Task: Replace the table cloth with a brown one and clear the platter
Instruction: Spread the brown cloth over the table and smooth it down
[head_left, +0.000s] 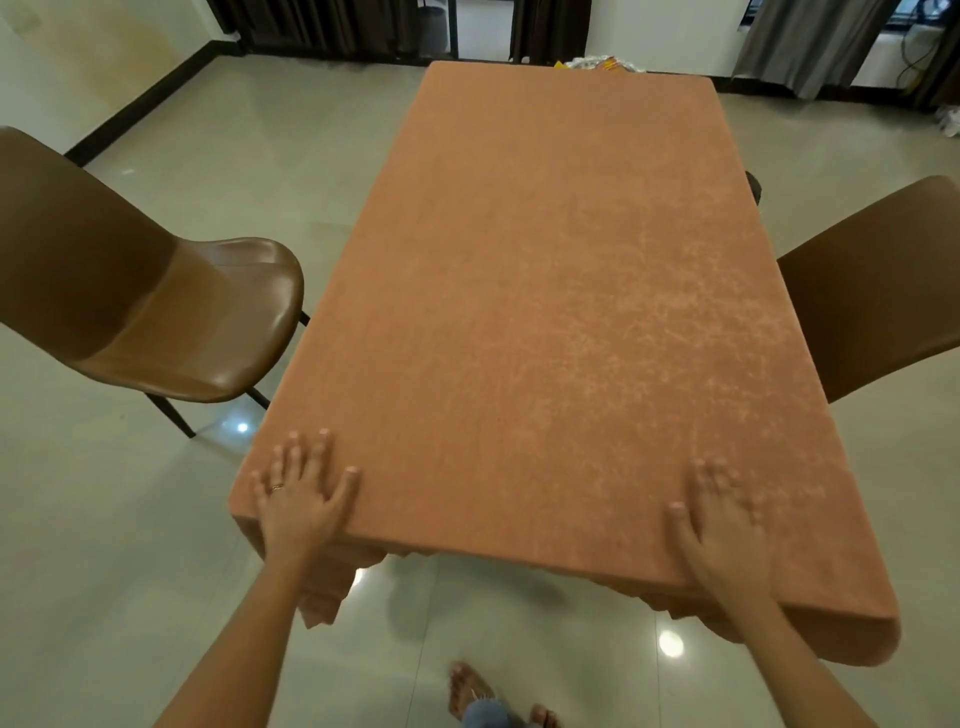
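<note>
A brown table cloth (545, 291) covers the whole long table and hangs over its near edge and corners. My left hand (301, 488) lies flat on the cloth at the near left corner, fingers spread. At the near right corner my right hand (722, 525) also presses flat on the cloth with straight fingers. Neither hand holds anything. A platter (602, 64) with colourful items peeks out just past the table's far edge, mostly hidden.
A brown chair (156, 291) stands to the table's left, turned away. Another brown chair (872, 291) is tucked at the right side. Glossy tiled floor surrounds the table. Dark curtains and a doorway line the far wall. My bare feet (478, 696) stand below the near edge.
</note>
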